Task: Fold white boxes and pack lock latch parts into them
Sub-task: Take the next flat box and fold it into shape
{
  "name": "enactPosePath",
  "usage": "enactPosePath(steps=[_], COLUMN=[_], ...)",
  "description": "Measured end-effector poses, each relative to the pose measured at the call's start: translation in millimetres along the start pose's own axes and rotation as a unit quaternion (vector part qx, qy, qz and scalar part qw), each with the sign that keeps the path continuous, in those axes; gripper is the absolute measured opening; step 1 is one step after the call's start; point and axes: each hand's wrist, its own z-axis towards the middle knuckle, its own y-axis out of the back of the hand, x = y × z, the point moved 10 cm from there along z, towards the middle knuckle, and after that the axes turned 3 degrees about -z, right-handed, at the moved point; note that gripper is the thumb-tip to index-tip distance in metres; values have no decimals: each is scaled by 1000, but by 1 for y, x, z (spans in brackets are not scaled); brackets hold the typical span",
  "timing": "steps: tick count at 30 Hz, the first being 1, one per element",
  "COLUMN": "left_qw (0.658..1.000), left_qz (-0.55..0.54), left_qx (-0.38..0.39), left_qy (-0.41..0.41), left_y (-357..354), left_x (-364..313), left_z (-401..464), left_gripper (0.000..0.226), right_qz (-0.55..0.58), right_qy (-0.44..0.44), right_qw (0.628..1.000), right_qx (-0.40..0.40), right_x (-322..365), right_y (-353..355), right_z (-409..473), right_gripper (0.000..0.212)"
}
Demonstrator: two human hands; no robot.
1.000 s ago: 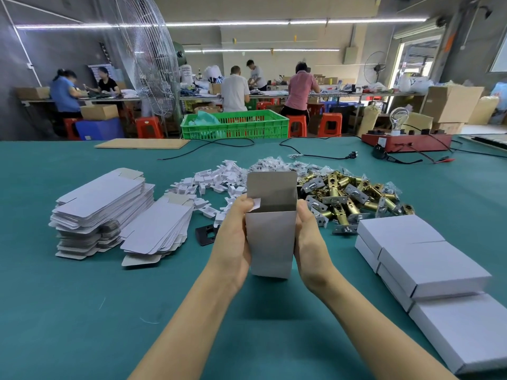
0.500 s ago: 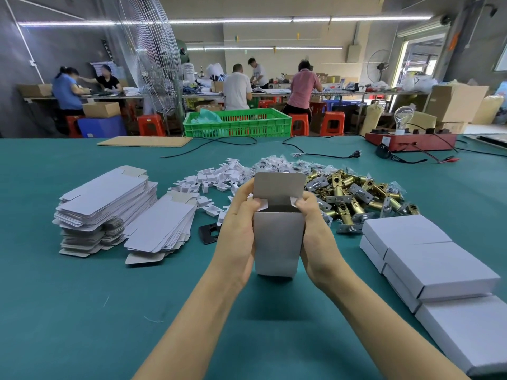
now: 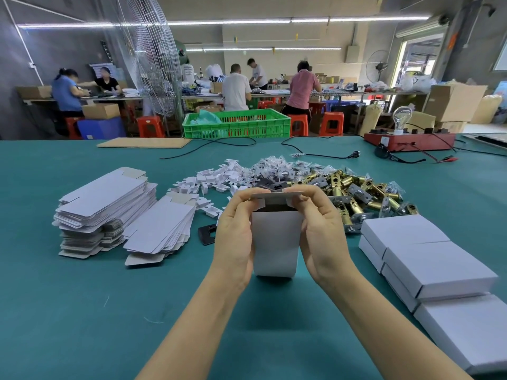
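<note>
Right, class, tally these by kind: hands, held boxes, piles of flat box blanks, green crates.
Hands: 2, left hand and right hand
Held white box: 1
Piles of flat blanks: 2
Green crate: 1
Total: 6

Small factory packing/assembly floor. Evidence: long green-covered worktable point(image 3: 82, 311) w/ bulk stock, i.e. stacks of flat white box blanks point(image 3: 109, 212) at left, heap of brass lock latch parts point(image 3: 356, 190) centre-right, pile of small white plastic pieces point(image 3: 211, 179) centre, finished white boxes point(image 3: 428, 264) lower right. Upper part of frame: several workers point(image 3: 236, 89) at long benches, red plastic stools point(image 3: 332, 123), green crate point(image 3: 238, 127), brown cartons point(image 3: 455, 101) upper right, big industrial fan point(image 3: 148, 58) upper left, fluorescent strip lights point(image 3: 227, 21) along the ceiling, bare grey walls.
</note>
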Motion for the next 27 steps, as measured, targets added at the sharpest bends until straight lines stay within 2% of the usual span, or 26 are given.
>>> enactPosePath(steps=[5,8,13,18,22,27], left_qw=[998,999,999,999,998,995], left_qz=[-41,-10,31,47,68,91], left_qx=[25,30,21,5,-3,8], left_qy=[41,17,1,-3,-1,-25], left_y=[-5,-6,-4,-3,-3,-6], left_x=[6,2,0,0,3,1], left_z=[-5,-5,-5,-7,-7,-8], left_gripper=[24,27,13,27,18,19], right_qz=[45,-17,-41,-63,-64,-72], right_qy=[-36,-9,2,13,10,7], right_qw=[998,999,999,998,998,997], right_qx=[35,39,32,23,14,24], right_x=[-6,0,2,2,2,2], right_y=[-5,-5,-5,-3,-1,-1], right_z=[-2,-2,-3,-3,-1,-1], right_gripper=[23,25,27,27,24,16])
